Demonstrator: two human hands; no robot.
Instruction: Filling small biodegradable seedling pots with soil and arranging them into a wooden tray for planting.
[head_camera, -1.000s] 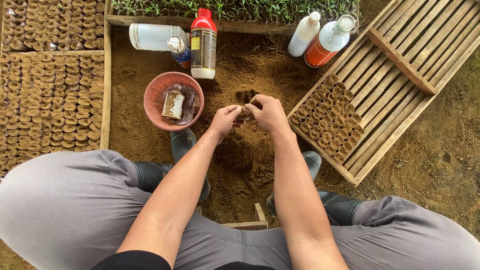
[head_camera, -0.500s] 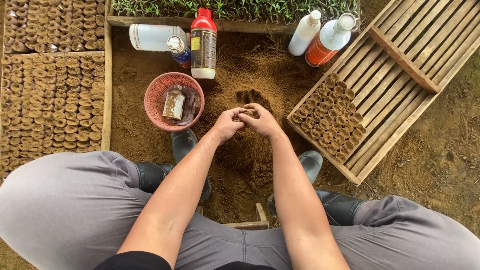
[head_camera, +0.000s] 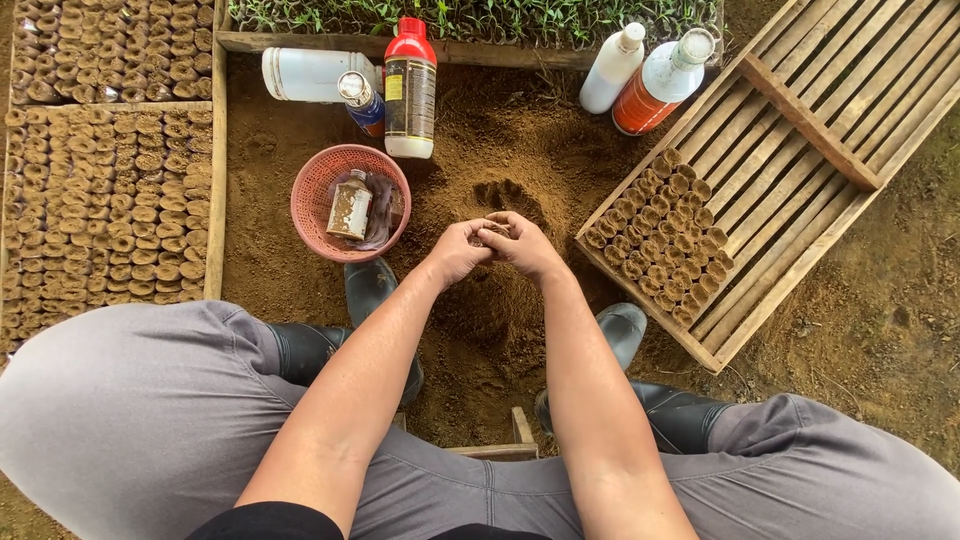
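Left hand (head_camera: 458, 252) and right hand (head_camera: 522, 246) together, grip clamped on small soil plug (head_camera: 492, 236) between fingertips

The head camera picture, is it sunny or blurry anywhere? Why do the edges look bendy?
Head view: soft, even daylight with no hard shadows; only a faint dark patch under the hands, left hand and right hand, on the soil mound. Mostly sharp; the fingers are a little smeared. The wide lens bows the wooden slatted tray and makes the grey-trousered knees look huge.
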